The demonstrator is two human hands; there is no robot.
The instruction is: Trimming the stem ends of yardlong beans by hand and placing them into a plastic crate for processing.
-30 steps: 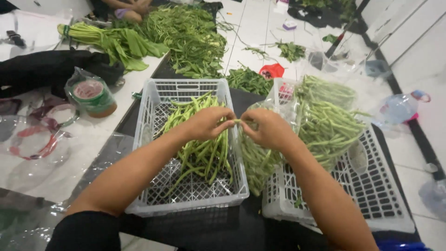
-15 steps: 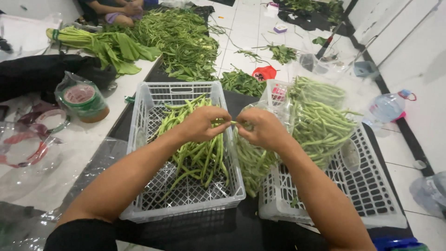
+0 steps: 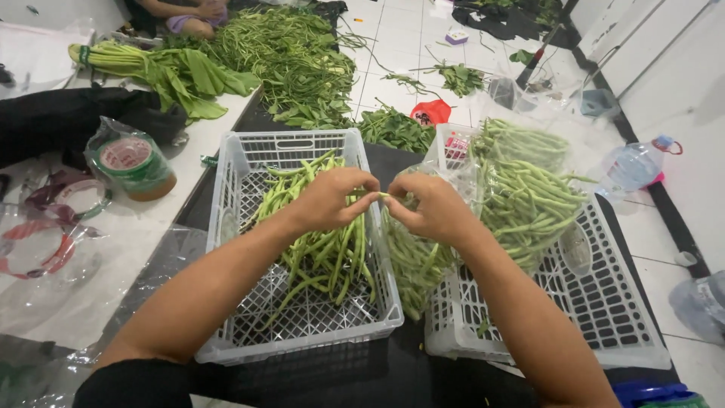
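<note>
**Both hands pinched on one bean over the left crate**

Grip: left hand [image 3: 330,200] and right hand [image 3: 432,208] meet fingertip to fingertip, each closed on an end of a single green bean [image 3: 383,196]. The bean is mostly hidden between the fingers; it hangs above the right edge of the left crate [image 3: 226,227].

Progress, as judged from the piles: a modest heap of beans [image 3: 321,249] lies loose in the left crate, much of the mesh floor bare. A clear bag [image 3: 411,261] sagging between the two crates holds more beans. A larger bag [image 3: 525,196] on the right crate [image 3: 604,302] is well filled. So some beans are sorted out, many left.

Surroundings, left to right:
- rolls of tape [image 3: 132,162] in plastic wrap on the white surface, near the left crate
- dark cloth [image 3: 68,113] beyond them
- bundle of leafy greens [image 3: 162,72] at top left
- broad heap of long beans [image 3: 287,53] on the floor; another person's legs [image 3: 185,15] behind it
- red scrap [image 3: 430,113] beyond the crates
- water bottle [image 3: 634,162] on the tiles at right, well apart

In the way: the sagging bag crowds the gap between the crates, just under the right hand.
</note>
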